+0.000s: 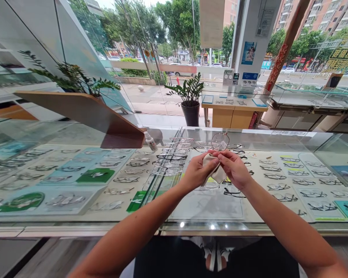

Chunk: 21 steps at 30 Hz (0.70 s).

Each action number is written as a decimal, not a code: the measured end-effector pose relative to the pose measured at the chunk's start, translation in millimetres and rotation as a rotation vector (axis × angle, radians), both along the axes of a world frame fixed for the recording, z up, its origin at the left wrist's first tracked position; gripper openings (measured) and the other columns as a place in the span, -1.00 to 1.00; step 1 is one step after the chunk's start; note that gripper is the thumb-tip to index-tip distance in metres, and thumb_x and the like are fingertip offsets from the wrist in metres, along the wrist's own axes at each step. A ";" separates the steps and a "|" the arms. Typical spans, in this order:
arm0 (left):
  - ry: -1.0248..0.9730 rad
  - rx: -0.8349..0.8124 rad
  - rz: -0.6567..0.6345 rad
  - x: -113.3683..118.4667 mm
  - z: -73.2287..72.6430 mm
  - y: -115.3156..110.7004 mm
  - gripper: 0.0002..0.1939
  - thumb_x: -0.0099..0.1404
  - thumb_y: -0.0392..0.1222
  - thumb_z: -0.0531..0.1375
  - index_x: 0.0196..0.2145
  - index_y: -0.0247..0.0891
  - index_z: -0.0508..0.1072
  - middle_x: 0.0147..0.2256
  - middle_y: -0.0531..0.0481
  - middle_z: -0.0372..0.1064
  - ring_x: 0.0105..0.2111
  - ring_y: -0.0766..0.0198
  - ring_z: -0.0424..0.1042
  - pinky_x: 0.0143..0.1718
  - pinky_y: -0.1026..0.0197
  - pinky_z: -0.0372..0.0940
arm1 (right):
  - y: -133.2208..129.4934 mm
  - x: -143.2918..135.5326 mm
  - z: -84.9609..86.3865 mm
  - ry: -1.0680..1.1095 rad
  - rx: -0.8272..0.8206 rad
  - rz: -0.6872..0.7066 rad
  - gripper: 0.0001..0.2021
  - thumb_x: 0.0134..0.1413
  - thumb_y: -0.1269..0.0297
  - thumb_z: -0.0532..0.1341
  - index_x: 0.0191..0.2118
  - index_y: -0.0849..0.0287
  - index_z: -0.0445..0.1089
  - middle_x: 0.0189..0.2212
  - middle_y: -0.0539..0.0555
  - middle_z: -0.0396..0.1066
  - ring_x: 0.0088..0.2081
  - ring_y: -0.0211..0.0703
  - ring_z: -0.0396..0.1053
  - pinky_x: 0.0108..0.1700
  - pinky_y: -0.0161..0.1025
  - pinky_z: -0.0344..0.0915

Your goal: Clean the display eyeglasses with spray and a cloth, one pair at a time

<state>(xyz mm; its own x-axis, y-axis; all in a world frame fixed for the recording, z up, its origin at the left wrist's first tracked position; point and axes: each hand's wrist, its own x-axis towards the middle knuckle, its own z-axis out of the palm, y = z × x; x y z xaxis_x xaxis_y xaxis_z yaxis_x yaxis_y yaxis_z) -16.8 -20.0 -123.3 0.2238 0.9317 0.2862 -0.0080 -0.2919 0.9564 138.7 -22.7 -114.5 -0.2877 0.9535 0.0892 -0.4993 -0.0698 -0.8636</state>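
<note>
Above the glass counter, both hands meet around a pair of round, thin-framed eyeglasses [220,141]. One lens stands up past my fingertips and bears a small white sticker. My left hand [197,170] is closed on a beige cleaning cloth [218,175], which hangs between the two hands and appears wrapped over the lower part of the eyeglasses. My right hand [234,168] pinches the frame with thumb and fingers. The other lens is hidden by the cloth and fingers.
Several pairs of glasses lie on top of the glass counter [203,227], around and beneath my hands; more rows sit inside it. A white spray bottle [150,141] stands to the left, near a brown wooden board [104,119]. Beyond are a potted plant [190,112] and another display table [234,104].
</note>
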 end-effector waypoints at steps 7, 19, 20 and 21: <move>0.066 0.079 -0.141 -5.4 7.1 2.0 -0.34 0.34 0.44 0.15 -0.29 -0.30 0.55 -0.42 -0.02 0.39 -0.40 0.28 0.31 -0.25 0.24 0.34 | 6.0 7.7 3.3 0.028 -0.065 0.003 -0.68 -0.29 0.04 0.64 -0.42 0.06 0.63 -0.21 0.02 0.69 -0.24 -0.21 0.57 -0.17 -0.30 0.49; 0.041 -0.031 -0.216 -7.2 5.2 1.1 -0.45 0.22 0.18 0.39 -0.09 -0.38 0.51 -0.35 -0.01 0.42 -0.40 0.34 0.31 -0.38 0.31 0.24 | 2.5 4.0 1.9 0.077 -0.117 0.024 -0.69 -0.24 0.06 0.62 -0.40 0.08 0.62 -0.02 0.04 0.66 -0.16 -0.19 0.55 -0.12 -0.29 0.50; 0.044 -0.031 -0.174 -6.4 5.1 0.4 -0.45 0.22 0.19 0.38 -0.12 -0.38 0.52 -0.35 -0.01 0.43 -0.40 0.34 0.32 -0.37 0.31 0.24 | 1.8 2.7 1.3 0.072 -0.111 0.023 -0.69 -0.24 0.05 0.61 -0.39 0.09 0.62 -0.01 0.05 0.66 -0.17 -0.19 0.55 -0.17 -0.31 0.49; 0.050 -0.027 -0.133 -5.9 5.2 -0.1 -0.46 0.22 0.21 0.37 -0.15 -0.37 0.54 -0.36 -0.01 0.44 -0.41 0.34 0.33 -0.36 0.30 0.25 | 1.2 1.7 0.9 0.065 -0.106 0.024 -0.68 -0.23 0.05 0.61 -0.38 0.08 0.62 0.00 0.05 0.66 -0.18 -0.20 0.55 -0.22 -0.33 0.48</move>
